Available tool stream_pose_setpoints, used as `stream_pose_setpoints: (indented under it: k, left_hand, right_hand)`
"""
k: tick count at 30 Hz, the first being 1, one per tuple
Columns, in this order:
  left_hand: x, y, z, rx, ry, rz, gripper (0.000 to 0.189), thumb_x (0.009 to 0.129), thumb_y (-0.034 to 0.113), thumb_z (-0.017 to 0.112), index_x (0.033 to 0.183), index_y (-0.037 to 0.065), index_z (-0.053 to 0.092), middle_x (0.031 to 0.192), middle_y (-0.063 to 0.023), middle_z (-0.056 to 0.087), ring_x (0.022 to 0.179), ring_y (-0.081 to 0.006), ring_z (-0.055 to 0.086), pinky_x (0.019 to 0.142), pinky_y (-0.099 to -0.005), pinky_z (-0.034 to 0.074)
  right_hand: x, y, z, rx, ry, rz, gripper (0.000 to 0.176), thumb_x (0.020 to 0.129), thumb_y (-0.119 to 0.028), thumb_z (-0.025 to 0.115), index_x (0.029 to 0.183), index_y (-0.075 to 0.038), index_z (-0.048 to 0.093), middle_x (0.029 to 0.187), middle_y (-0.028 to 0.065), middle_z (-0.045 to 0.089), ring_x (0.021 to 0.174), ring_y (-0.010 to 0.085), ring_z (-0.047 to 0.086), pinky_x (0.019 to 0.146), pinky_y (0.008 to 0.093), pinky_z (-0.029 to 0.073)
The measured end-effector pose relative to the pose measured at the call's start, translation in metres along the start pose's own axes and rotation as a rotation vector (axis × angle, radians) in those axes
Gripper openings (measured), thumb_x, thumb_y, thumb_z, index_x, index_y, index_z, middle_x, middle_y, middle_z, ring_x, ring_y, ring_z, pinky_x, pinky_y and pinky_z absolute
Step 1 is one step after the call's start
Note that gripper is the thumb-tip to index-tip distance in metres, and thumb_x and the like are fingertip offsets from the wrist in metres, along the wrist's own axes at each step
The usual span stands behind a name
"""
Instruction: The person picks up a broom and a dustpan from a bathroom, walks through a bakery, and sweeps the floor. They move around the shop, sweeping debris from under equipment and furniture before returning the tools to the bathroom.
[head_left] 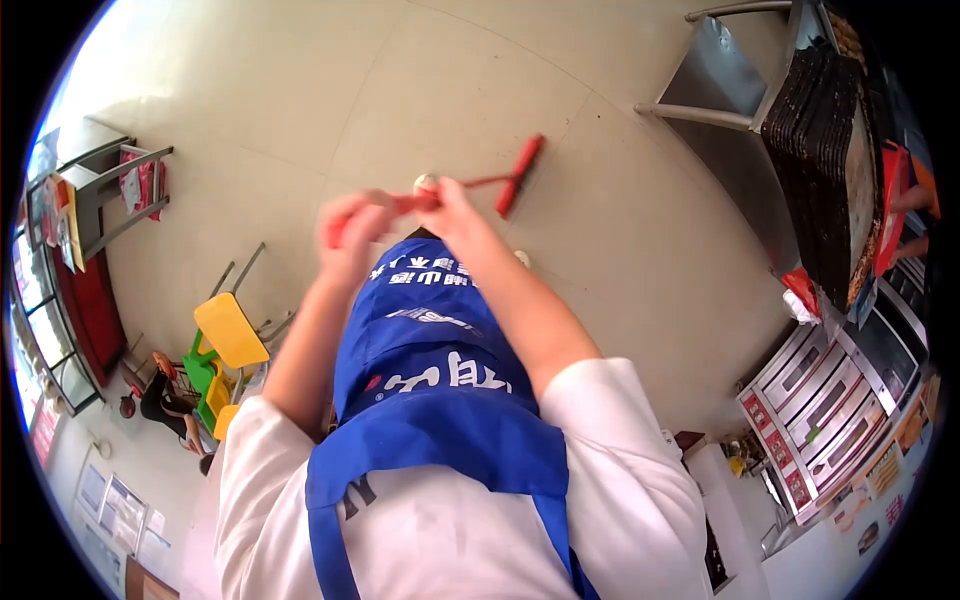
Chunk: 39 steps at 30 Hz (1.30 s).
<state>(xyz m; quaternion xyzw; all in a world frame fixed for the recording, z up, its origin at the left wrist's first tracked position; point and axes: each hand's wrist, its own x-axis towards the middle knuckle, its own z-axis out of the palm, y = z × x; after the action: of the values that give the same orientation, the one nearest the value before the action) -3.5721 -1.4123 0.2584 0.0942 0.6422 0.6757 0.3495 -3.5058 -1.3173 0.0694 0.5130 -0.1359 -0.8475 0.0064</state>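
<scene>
A long red T-shaped floor tool [522, 174] has its bar-shaped head over the pale floor in front of me. Its thin handle runs back to my hands. My left hand [358, 230], smeared by motion, is closed around the thick red end of the handle. Farther along, my right hand [449, 212] is wrapped around the same handle. Both hands are in front of my blue apron [430, 330], arms stretched forward. The tips of my shoes show just past the apron's edge.
At right, a metal rack bears a stack of dark baking trays [815, 160], with a person's arms [912, 200] behind it. A steel oven [825, 410] stands lower right. A yellow chair [230, 330], a seated person [170, 405] and a grey table [120, 185] are at left.
</scene>
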Motion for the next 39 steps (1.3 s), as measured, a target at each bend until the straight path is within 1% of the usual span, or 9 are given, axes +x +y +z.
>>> stream_pose_setpoints:
  k: [6, 7, 12, 17, 25, 32, 36, 38, 39]
  left_hand:
    - [0.038, 0.094, -0.025, 0.291, -0.279, 0.420, 0.023, 0.072, 0.001, 0.041, 0.052, 0.005, 0.031, 0.049, -0.0021, 0.033, 0.048, -0.0145, 0.032, 0.049, -0.0265, 0.030]
    - [0.030, 0.092, -0.015, 0.195, -0.204, 0.412, 0.040, 0.069, 0.024, 0.061, 0.051, 0.006, 0.031, 0.050, -0.0016, 0.035, 0.047, -0.0144, 0.033, 0.046, -0.0262, 0.027]
    - [-0.007, 0.129, 0.031, 0.125, -0.237, 0.595, 0.041, 0.070, 0.035, 0.064, 0.052, 0.011, 0.036, 0.049, 0.0018, 0.036, 0.048, -0.0131, 0.034, 0.049, -0.0272, 0.026]
    - [-0.007, 0.139, 0.064, -0.182, -0.352, 0.477, 0.045, 0.065, 0.051, 0.064, 0.053, 0.016, 0.038, 0.050, 0.0071, 0.037, 0.049, -0.0113, 0.033, 0.056, -0.0271, 0.024]
    - [0.055, 0.047, 0.182, 0.128, -0.824, 0.359, 0.013, 0.071, 0.013, 0.062, 0.068, 0.003, 0.054, 0.075, -0.0093, 0.057, 0.079, -0.0272, 0.053, 0.075, -0.0361, 0.040]
    - [0.083, -0.085, 0.276, 0.108, -0.497, -0.107, 0.011, 0.077, 0.009, 0.057, 0.073, 0.000, 0.054, 0.100, -0.0131, 0.057, 0.106, -0.0275, 0.047, 0.085, -0.0334, 0.037]
    - [0.134, -0.063, 0.227, 0.044, -0.399, 0.044, 0.009, 0.078, 0.002, 0.051, 0.069, 0.001, 0.053, 0.076, -0.0078, 0.057, 0.085, -0.0212, 0.055, 0.076, -0.0323, 0.042]
    - [0.142, -0.016, 0.165, 0.299, -0.128, -0.248, 0.011, 0.077, 0.005, 0.050, 0.067, 0.001, 0.053, 0.074, -0.0080, 0.056, 0.073, -0.0208, 0.053, 0.068, -0.0307, 0.043]
    - [0.151, 0.024, 0.157, 0.259, -0.176, -0.024, 0.013, 0.074, 0.005, 0.048, 0.061, 0.001, 0.047, 0.069, -0.0088, 0.053, 0.066, -0.0205, 0.050, 0.066, -0.0312, 0.042]
  right_hand:
    - [0.004, 0.060, 0.138, 0.033, -0.047, 0.118, 0.010, 0.081, -0.009, 0.034, 0.071, -0.007, 0.037, 0.054, 0.0045, 0.043, 0.049, 0.0165, 0.044, 0.052, 0.0303, 0.042]
    - [-0.007, 0.057, 0.145, 0.025, -0.093, 0.115, 0.011, 0.081, -0.010, 0.035, 0.071, -0.007, 0.037, 0.054, 0.0039, 0.042, 0.049, 0.0159, 0.044, 0.051, 0.0301, 0.042]
    - [-0.107, 0.043, 0.145, 0.016, -0.169, 0.085, 0.012, 0.082, -0.015, 0.042, 0.073, -0.008, 0.041, 0.054, 0.0016, 0.043, 0.051, 0.0149, 0.048, 0.051, 0.0292, 0.044]
    - [-0.140, -0.019, 0.097, 0.062, -0.172, -0.154, 0.014, 0.083, -0.020, 0.046, 0.076, -0.007, 0.047, 0.061, 0.0034, 0.051, 0.061, 0.0158, 0.055, 0.057, 0.0296, 0.049]
    - [-0.130, -0.224, -0.066, 0.048, 0.207, -0.511, 0.033, 0.085, -0.030, 0.034, 0.059, -0.011, 0.041, 0.049, -0.0009, 0.039, 0.042, 0.0119, 0.040, 0.037, 0.0238, 0.033]
    - [-0.089, -0.351, -0.122, -0.160, 0.623, -0.531, 0.005, 0.078, -0.006, 0.040, 0.075, -0.006, 0.036, 0.058, 0.0043, 0.042, 0.044, 0.0137, 0.041, 0.037, 0.0258, 0.036]
    - [-0.030, -0.320, -0.067, -0.202, 0.371, -0.393, 0.004, 0.072, -0.001, 0.038, 0.072, -0.005, 0.037, 0.057, 0.0060, 0.039, 0.044, 0.0177, 0.039, 0.039, 0.0304, 0.036]
    - [-0.009, -0.267, 0.011, -0.073, 0.307, -0.257, 0.009, 0.072, -0.002, 0.037, 0.080, -0.004, 0.036, 0.061, 0.0081, 0.040, 0.049, 0.0207, 0.041, 0.046, 0.0328, 0.038]
    - [0.013, -0.233, 0.036, -0.090, 0.256, -0.252, 0.012, 0.072, -0.002, 0.036, 0.084, -0.002, 0.035, 0.066, 0.0111, 0.042, 0.052, 0.0219, 0.045, 0.048, 0.0343, 0.040]
